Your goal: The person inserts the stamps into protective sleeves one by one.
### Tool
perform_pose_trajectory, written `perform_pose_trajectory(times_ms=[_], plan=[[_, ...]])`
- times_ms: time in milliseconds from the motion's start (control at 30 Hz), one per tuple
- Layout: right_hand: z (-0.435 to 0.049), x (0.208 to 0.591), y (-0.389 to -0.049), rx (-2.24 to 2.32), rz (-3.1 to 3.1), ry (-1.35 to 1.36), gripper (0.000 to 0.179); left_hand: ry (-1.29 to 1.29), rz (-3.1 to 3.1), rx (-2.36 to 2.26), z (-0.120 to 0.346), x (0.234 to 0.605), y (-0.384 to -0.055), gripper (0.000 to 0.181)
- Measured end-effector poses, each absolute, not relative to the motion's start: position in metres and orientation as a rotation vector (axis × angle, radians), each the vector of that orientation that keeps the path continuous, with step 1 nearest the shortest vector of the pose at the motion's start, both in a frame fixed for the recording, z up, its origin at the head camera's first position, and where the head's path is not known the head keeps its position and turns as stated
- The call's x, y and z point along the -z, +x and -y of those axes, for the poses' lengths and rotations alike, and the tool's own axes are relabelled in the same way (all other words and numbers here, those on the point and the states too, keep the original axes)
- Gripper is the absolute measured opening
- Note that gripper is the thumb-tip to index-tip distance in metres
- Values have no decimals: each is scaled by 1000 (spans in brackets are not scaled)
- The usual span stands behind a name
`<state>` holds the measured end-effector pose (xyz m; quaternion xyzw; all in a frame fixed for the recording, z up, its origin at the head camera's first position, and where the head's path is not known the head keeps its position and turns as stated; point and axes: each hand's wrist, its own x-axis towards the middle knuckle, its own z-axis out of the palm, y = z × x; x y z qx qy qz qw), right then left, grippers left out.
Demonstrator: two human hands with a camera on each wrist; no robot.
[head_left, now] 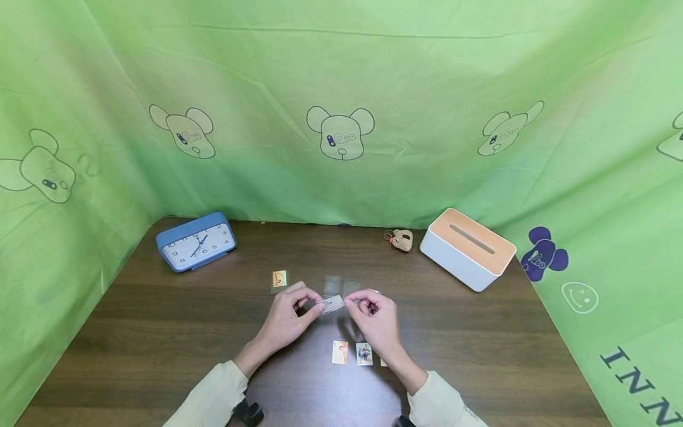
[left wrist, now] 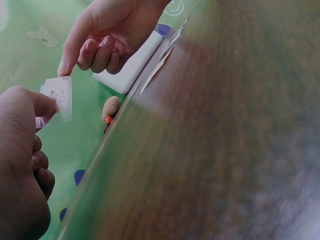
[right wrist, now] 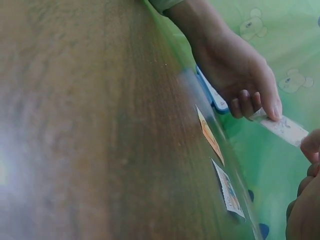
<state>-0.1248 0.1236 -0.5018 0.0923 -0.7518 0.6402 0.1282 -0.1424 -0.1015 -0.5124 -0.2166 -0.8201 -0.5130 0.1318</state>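
Between the two hands is a small pale stamp (head_left: 333, 303) in a clear plastic sleeve (left wrist: 66, 115), raised above the table. My left hand (head_left: 288, 314) pinches the sleeve and stamp at one end between thumb and index finger. At the opposite end, my right hand (head_left: 376, 317) pinches the stamp's edge with thumb and fingertip. Two more stamps lie in front of the hands: an orange and white one (head_left: 340, 352) and one with a dark picture (head_left: 364, 354). Part of another pale piece (head_left: 383, 362) shows beside the right wrist, mostly hidden.
Clear sleeves (head_left: 332, 284) lie just beyond the hands. A sleeved orange stamp (head_left: 280, 279) is left of them. Farther back stand a blue clock (head_left: 196, 242), a small beige keychain pouch (head_left: 401, 239) and a white tissue box (head_left: 466, 252) with a wooden lid. Green cloth surrounds the brown table (head_left: 160, 332).
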Motion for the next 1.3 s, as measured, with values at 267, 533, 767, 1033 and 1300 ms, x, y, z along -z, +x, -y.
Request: perform_pose_trajectory(times_ms=[267,533,767,1033,1300], plan=[[-123,503,-123,-1842,2239,316,4,-643,2417,1479,100,510,-141,15],[-122,501,-121,-1816,2291,300,6,-638,2425,1494,99,509,-138,15],[-122,500,-122,-1789,2320,303,9,-648,2420,1479,100,510,-139,14],[-123,504,-123,-1709,2361,291,13,-726,2480,1380,100,506,-139,17],[-124,502,-124,-1623,2418,294,15,-775,2442,1257,101,499,-139,11]])
